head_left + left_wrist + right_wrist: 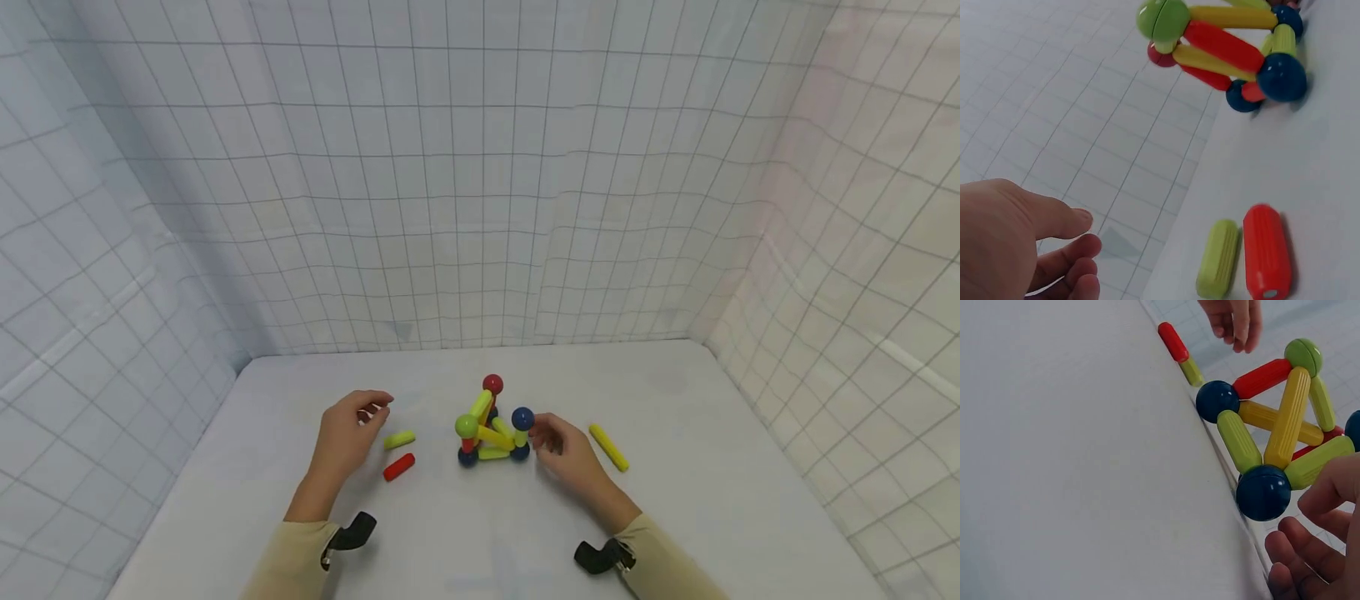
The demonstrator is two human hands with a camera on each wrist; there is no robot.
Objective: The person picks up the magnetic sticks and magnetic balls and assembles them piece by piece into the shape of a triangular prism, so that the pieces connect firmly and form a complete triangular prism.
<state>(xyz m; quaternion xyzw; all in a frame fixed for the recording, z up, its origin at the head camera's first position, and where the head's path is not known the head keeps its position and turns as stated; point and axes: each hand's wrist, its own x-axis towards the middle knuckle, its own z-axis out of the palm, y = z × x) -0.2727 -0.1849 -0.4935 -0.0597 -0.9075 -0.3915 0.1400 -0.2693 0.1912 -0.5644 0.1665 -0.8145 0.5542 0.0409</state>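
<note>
A small frame of magnetic rods and balls [497, 439] stands on the table, with a green ball [467, 426], a red ball [492, 383] and a blue ball [522, 417] on top. Blue balls form its base corners. My right hand [568, 450] is at its right side, fingers loosely bent beside the blue balls; in the right wrist view nothing sits between thumb and fingers. Left of the frame, my left hand [347, 429] hovers with relaxed fingers, holding nothing. Near it lie a short green rod [1218, 258] and a red rod [1267, 252].
To the right of my right hand lies a loose yellow rod [608, 447]. The white table [465, 533] is bounded by a grid-patterned curtain [480, 208] at the back and both sides.
</note>
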